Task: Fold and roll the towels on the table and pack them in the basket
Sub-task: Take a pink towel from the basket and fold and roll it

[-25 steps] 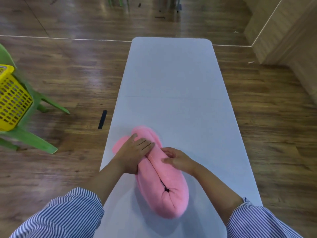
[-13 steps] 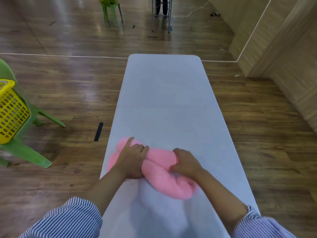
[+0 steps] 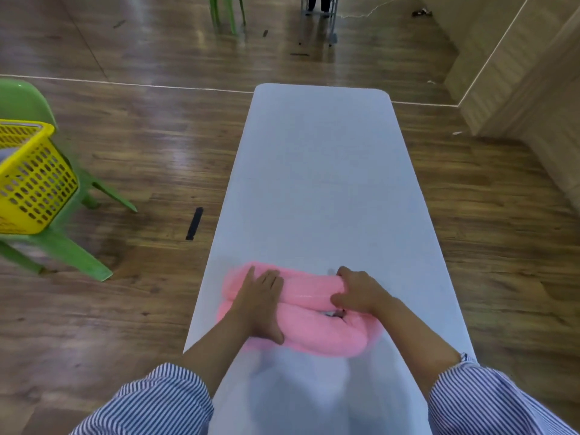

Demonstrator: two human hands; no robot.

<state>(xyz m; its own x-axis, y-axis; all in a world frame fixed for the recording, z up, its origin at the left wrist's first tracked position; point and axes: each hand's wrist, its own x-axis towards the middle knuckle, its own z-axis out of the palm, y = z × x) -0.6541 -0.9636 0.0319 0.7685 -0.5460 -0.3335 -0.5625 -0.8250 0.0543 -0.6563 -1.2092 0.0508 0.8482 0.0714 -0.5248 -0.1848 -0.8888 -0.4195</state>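
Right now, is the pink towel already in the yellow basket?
No, the pink towel lies on the table under both hands; the yellow basket sits apart.

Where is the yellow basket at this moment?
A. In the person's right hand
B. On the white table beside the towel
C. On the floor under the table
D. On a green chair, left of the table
D: the yellow basket sits on the green chair out to the left, off the white table.

We look down from head height along the white table [image 3: 317, 183], hands close at the frame's bottom centre.
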